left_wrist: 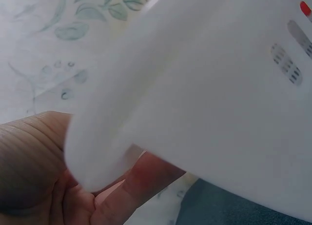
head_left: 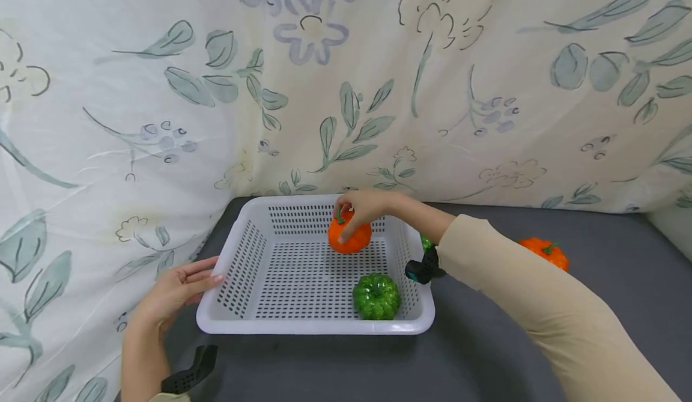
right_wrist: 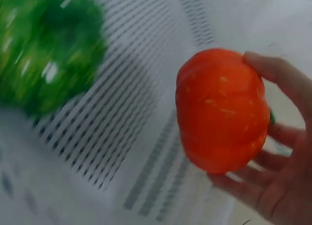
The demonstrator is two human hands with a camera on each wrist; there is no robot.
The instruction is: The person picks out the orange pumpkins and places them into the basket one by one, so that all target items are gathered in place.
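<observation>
A white slotted plastic basket (head_left: 313, 327) stands on a dark grey table (head_left: 486, 354). My right hand (head_left: 361, 205) reaches over its far side and grips an orange pumpkin (head_left: 350, 240) from above, low over the basket floor. In the right wrist view the fingers (right_wrist: 285, 83) curl round the orange pumpkin (right_wrist: 219, 108) above the basket's slotted floor (right_wrist: 146, 161). A green pumpkin (head_left: 376, 297) lies in the basket's front right corner and shows blurred (right_wrist: 44, 54) at the wrist. My left hand (head_left: 178, 288) rests with straight fingers against the basket's front left corner, where its palm (left_wrist: 34, 171) meets the rim (left_wrist: 209, 88).
A second orange pumpkin (head_left: 545, 252) lies on the table to the right. A small green object (head_left: 426, 243) peeks out behind the basket's right wall. A flowered cloth (head_left: 346, 89) hangs close behind and along the left side.
</observation>
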